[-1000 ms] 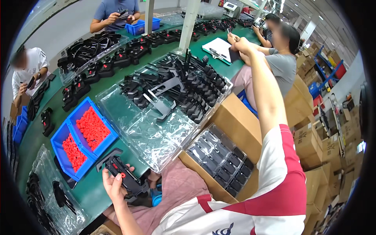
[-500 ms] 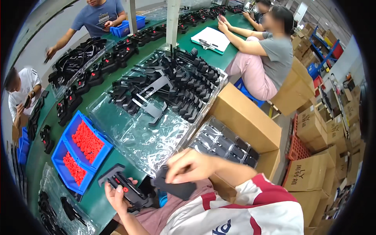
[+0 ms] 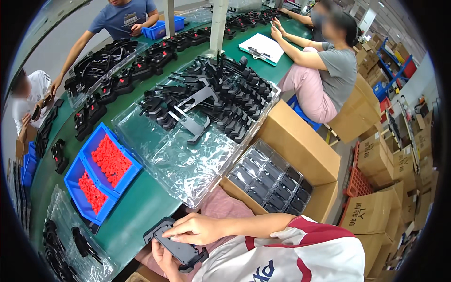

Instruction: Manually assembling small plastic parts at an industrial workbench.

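Note:
Near the lower middle, my left hand (image 3: 163,258) grips a black plastic clamp-like holder (image 3: 201,259) from below, its fingers curled round the near side. A flat dark grey cover plate (image 3: 184,252) with small holes lies over the holder's middle, between its two hooked ends. My right hand (image 3: 199,229) is on top of the plate, its fingers bent and pressed down at the far left part. The holder's inside is hidden under the plate. Left of my hands stand two joined blue bins (image 3: 112,203) with small red parts (image 3: 110,162).
A clear plastic tray (image 3: 192,176) carries a heap of black holder parts (image 3: 235,98). To the right, an open carton (image 3: 300,136) contains trays of dark plates (image 3: 270,181). A clear bag (image 3: 101,254) with black parts lies lower left. Co-workers sit along the green bench (image 3: 134,225).
My right hand has brought the grey plate leftward onto the holder, covering its red pieces. The holder has turned in my left hand and sits lower right. The head view has shifted slightly.

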The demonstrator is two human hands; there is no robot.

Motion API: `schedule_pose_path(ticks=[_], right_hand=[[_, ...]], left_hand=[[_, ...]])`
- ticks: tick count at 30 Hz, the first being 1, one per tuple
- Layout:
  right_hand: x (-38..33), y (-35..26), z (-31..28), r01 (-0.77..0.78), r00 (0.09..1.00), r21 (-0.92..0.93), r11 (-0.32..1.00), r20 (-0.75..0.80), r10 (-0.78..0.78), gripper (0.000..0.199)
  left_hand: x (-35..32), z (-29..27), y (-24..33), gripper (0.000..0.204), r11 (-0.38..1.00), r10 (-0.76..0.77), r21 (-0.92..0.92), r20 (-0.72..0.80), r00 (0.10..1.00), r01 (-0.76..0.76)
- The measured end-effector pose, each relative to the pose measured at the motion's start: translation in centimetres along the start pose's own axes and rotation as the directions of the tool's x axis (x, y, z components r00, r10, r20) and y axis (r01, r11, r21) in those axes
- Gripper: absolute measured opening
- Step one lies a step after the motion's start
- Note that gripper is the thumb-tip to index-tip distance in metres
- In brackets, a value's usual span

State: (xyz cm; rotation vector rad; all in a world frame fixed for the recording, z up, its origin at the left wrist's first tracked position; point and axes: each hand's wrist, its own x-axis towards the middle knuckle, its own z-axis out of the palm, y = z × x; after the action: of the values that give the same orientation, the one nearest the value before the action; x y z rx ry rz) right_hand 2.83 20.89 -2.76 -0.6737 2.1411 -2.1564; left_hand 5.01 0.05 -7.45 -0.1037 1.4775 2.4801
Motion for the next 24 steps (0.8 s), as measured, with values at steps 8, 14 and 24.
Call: schedule_pose_path(ticks=[8,14,24], right_hand=[[-0.4,0.2,1.6,0.028,1.0,-0.234,0.972,0.003,-0.028,0.036],[-0.4,-0.3,1.1,0.075,0.996,-0.171,0.982,0.065,-0.065,0.034],[-0.9,-0.5,1.4,0.042,0.995,-0.436,0.899,0.1,0.003,0.029]], left_hand=[[-0.8,-2.9,-2.8,0.054,0.99,0.125,-0.067,-0.009,0.992,-0.125],[-0.7,-0.2,-1.0,0.057,0.993,0.081,-0.099,0.09,0.993,-0.072],[-0.5,-0.6,-1.9,0.06,0.995,0.095,-0.05,0.14,0.986,-0.089]])
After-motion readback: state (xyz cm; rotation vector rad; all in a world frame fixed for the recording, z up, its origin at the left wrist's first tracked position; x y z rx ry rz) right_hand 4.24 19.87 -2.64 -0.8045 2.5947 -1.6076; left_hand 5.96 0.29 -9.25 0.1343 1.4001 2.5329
